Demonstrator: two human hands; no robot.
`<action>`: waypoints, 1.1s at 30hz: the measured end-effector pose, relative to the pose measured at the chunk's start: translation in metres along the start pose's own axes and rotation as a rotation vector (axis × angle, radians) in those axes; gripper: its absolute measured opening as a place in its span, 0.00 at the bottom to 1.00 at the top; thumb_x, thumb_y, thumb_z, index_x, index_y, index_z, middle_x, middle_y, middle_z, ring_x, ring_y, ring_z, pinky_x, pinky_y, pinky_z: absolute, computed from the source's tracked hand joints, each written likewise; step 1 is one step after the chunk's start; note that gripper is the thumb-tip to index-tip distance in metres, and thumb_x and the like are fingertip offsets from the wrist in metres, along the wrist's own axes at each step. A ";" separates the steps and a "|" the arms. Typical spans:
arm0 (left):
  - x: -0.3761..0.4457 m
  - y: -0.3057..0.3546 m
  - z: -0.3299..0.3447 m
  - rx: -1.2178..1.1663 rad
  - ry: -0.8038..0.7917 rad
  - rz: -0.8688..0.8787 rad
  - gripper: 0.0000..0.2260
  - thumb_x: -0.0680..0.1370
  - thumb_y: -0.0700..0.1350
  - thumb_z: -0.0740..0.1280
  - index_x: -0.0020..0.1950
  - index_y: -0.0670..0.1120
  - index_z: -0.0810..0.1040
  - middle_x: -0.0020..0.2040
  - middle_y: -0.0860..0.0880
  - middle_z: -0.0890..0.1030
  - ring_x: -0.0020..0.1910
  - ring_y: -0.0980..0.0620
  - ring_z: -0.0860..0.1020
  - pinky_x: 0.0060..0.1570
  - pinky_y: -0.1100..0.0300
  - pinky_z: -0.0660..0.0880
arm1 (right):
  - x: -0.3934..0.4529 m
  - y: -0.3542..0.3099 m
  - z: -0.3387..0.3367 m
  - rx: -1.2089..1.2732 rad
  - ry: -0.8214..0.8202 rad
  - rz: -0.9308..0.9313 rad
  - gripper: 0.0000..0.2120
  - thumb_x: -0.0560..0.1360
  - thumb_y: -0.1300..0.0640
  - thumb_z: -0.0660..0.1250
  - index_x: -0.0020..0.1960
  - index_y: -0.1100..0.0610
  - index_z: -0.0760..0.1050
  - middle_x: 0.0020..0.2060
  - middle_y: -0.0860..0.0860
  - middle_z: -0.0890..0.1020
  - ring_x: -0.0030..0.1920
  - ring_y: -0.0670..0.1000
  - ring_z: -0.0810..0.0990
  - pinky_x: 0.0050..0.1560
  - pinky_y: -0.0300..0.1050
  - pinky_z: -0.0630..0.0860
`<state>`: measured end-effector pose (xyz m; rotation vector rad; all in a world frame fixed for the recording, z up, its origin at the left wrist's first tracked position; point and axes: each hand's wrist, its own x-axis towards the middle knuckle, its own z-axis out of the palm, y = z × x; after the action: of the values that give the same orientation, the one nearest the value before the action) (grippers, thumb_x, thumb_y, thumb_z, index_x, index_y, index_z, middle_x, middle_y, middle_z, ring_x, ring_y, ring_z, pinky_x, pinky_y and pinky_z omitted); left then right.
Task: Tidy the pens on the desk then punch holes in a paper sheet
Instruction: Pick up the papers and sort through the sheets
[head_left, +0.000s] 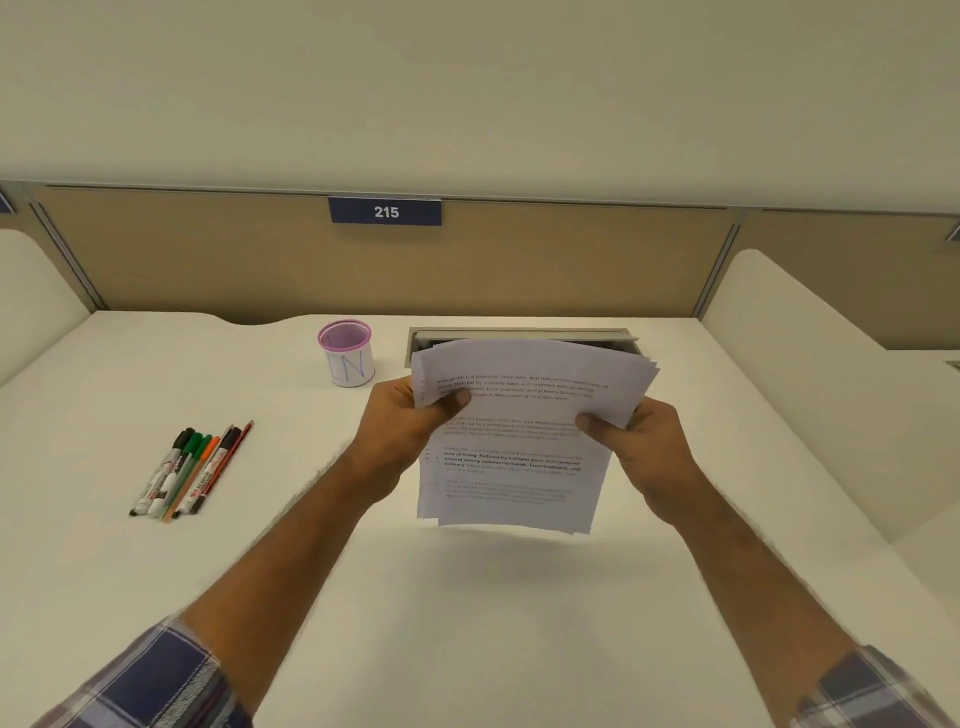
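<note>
A stack of printed paper sheets (514, 441) hangs in the air above the middle of the white desk (467, 623). My left hand (400, 431) grips its left edge with the thumb on top. On the right edge, my right hand (644, 447) grips the same stack. Several pens and markers (189, 470) lie side by side in a neat row on the desk at the left. An empty pink mesh pen cup (347, 353) with a white label stands upright behind them, left of the papers. No hole punch shows in this view.
A grey cable tray with a raised lid (519, 335) is set into the desk's back edge, partly hidden by the papers. A tan partition with a "215" sign (385, 211) closes the back. White side dividers (810, 374) flank the desk.
</note>
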<state>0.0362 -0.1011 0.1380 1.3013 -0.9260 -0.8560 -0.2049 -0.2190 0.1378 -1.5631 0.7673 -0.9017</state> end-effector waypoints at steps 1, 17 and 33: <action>-0.001 0.001 0.001 0.006 0.002 0.018 0.09 0.74 0.49 0.74 0.53 0.49 0.85 0.50 0.48 0.87 0.47 0.46 0.85 0.42 0.57 0.82 | 0.000 0.000 -0.002 0.015 -0.006 -0.016 0.10 0.74 0.59 0.71 0.50 0.45 0.82 0.47 0.47 0.86 0.45 0.50 0.85 0.40 0.39 0.82; -0.008 -0.011 0.021 0.184 0.062 -0.069 0.13 0.75 0.44 0.73 0.60 0.50 0.81 0.52 0.51 0.86 0.51 0.47 0.84 0.54 0.44 0.81 | 0.000 0.030 -0.015 0.002 -0.081 0.085 0.10 0.73 0.60 0.72 0.48 0.45 0.83 0.46 0.44 0.87 0.48 0.50 0.85 0.48 0.42 0.82; -0.004 0.014 0.010 -0.194 0.308 0.046 0.14 0.74 0.38 0.73 0.59 0.41 0.81 0.56 0.44 0.85 0.54 0.44 0.84 0.51 0.50 0.81 | -0.015 0.074 -0.011 0.146 0.109 0.231 0.33 0.68 0.45 0.76 0.68 0.52 0.70 0.61 0.48 0.80 0.60 0.52 0.79 0.57 0.44 0.75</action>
<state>0.0257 -0.1005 0.1520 1.1977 -0.6119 -0.6688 -0.2220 -0.2242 0.0633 -1.2770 0.9186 -0.8567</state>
